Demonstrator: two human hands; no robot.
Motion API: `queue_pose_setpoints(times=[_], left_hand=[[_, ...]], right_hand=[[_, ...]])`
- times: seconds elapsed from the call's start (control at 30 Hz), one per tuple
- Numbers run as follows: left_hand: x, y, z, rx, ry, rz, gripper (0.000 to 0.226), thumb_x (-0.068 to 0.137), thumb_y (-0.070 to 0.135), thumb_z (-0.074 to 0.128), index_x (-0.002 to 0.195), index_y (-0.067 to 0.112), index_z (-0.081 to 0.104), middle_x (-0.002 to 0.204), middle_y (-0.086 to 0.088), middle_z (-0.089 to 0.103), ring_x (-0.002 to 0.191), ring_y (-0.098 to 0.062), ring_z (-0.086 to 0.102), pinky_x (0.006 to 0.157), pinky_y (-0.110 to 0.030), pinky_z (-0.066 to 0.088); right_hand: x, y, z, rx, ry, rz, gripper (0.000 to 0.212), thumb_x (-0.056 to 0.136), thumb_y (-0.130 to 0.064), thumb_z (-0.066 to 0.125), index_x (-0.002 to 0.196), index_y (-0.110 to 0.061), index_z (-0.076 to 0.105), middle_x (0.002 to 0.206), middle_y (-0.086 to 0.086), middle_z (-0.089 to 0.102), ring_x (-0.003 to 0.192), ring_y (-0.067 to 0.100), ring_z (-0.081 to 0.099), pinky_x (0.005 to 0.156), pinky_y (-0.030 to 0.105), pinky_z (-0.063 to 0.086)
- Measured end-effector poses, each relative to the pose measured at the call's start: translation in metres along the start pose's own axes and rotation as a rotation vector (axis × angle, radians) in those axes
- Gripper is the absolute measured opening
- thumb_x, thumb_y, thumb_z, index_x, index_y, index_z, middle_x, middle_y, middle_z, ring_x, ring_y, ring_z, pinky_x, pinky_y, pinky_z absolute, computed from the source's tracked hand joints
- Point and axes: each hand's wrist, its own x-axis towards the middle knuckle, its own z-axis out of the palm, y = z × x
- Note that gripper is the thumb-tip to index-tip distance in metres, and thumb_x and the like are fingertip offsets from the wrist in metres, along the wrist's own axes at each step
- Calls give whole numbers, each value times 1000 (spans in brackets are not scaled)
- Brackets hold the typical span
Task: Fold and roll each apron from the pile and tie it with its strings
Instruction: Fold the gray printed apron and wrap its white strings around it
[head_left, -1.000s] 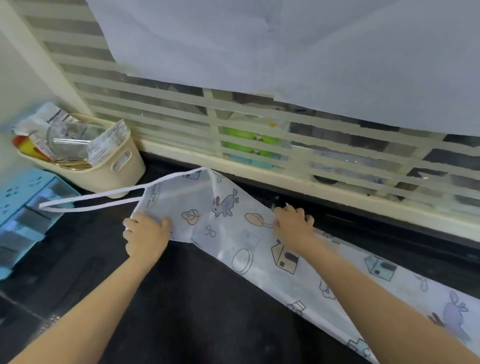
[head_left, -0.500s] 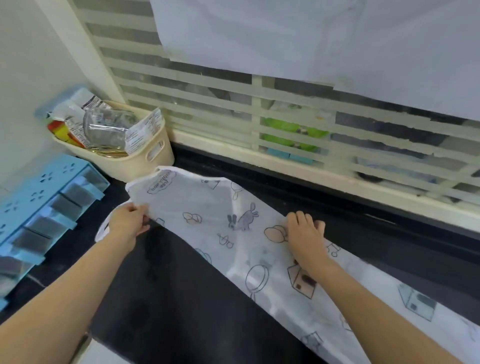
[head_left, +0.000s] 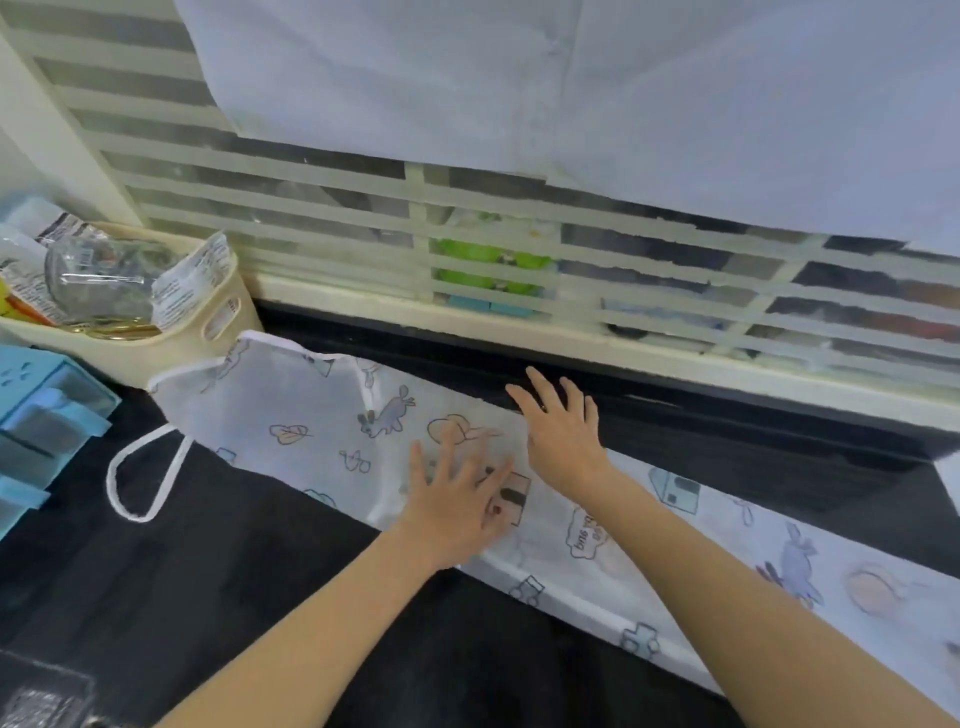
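While both palms lie on the cloth, entries as follows.

Apron: thin white translucent apron printed with rabbits, leaves and houses (head_left: 322, 415), folded into a long band lying on the black desk (head_left: 234, 597). It runs from the far left, just beside the cream plastic basket of packets (head_left: 218, 332), to the near right, where it leaves the view.

String: white apron string (head_left: 130, 483), a loose loop trailing off the band's left end onto the desk, touched by neither hand.

Left hand: left hand (head_left: 457, 499) flat, fingers spread and straight, pressing the near edge of the band at mid-length. It grips nothing.

Right hand: right hand (head_left: 561, 431) also flat with fingers spread, resting on the far edge of the band; fingertips reach just past the cloth towards the window sill. It grips nothing.

Step (judgement): smoothing the folded band; rolling and tying not yet done.

Risk 1: the fabric looks light and slippery, so a sideways sweep of the palms could skew the layers and open the fold.

Risk 2: the loose loop may get rolled inside, leaving nothing to tie with.

Risk 3: the left end, close against the basket, could snag there.

Nearby: pale blue plastic organiser (head_left: 47, 415) at the left edge.
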Motion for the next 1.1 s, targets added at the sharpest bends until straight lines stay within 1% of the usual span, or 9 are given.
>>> queue_pose_setpoints(times=[0.2,0.33,0.43,0.53,0.7,0.8,0.93,1.03,1.1], left_hand=[[6,-13,4,4,-239,-29,67,93,65,12,139,38,-30,147,-1,-39,133,-39,-34,109,-64,-13],[4,-1,-11,138,-165,-96,71,94,63,12,145,29,-23,151,-11,-32,138,-43,-24,109,-62,-10],[-6,49,-13,78,-19,-9,85,74,71,-15,146,26,-22,150,-10,-33,138,-39,-28,109,-60,-12],[-10,117,1,14,38,131,99,57,73,-37,145,31,-21,150,-5,-32,136,-37,-31,107,-57,-17],[-6,203,23,80,198,-76,65,89,49,-1,151,29,8,158,-11,-1,141,-45,-3,108,-64,1],[-14,228,29,66,82,-297,65,89,50,-9,150,28,-8,158,-9,-12,143,-40,-6,111,-61,0],[-27,259,23,-27,116,-390,57,96,49,13,136,21,42,136,-17,52,118,-46,52,84,-67,42],[-35,273,34,-38,118,-348,51,87,48,28,129,23,41,129,-14,59,111,-43,58,76,-65,46],[-47,279,36,-42,149,-342,55,83,48,31,130,22,40,131,-15,57,112,-42,58,77,-64,47]], right_hand=[[-87,120,4,-197,-165,229,55,101,-32,31,151,-27,8,159,3,-4,145,31,0,115,55,7],[-120,177,3,-89,-411,373,62,101,-48,21,150,-29,-10,159,-2,-11,146,29,-2,113,58,3],[-132,180,11,-184,-332,328,64,99,-51,20,151,-24,-6,159,-1,-8,144,34,6,113,57,8],[-130,157,24,-197,-117,210,62,96,-51,27,150,-21,18,150,10,25,129,37,34,105,55,27],[-140,187,21,-79,-95,-286,65,89,-49,26,149,-26,22,129,8,42,113,29,48,92,46,37],[-159,247,12,-12,-352,-212,61,97,-43,42,149,-21,17,137,5,30,125,25,32,102,41,31],[-185,277,3,220,-475,-192,46,95,-33,52,133,-14,37,125,6,44,113,20,46,86,28,38],[-185,267,7,278,-504,-245,37,94,-17,51,127,-16,34,112,8,47,91,18,48,62,23,36],[-187,260,9,381,-512,-281,44,91,-9,51,129,-23,31,119,7,44,95,18,47,68,23,41]])
